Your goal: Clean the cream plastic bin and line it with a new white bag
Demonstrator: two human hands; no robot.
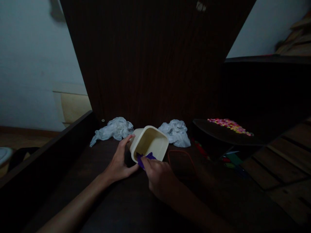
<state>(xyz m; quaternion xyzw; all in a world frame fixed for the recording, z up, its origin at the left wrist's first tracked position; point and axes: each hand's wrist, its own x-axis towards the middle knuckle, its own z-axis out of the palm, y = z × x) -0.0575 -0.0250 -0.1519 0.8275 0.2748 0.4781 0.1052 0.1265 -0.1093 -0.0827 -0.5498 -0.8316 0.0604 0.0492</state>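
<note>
A cream, square-rimmed container [155,140] is tilted on its side above the dark surface, its opening facing me and to the right. My left hand [119,165] grips it from the left, thumb low near the rim and fingers along its outer side. My right hand [157,174] pinches a purple cloth [150,156] at the lower edge of the opening; part of the cloth lies inside the rim. The right fingertips are partly hidden by the cloth.
Crumpled whitish plastic bags lie behind, one at left [114,128] and one at right [176,132]. A red-edged rectangular object [181,151] sits right of the container. Farther right, a dark curved panel [213,129] bears small colourful pieces [230,125]. A raised side board [48,145] borders the left.
</note>
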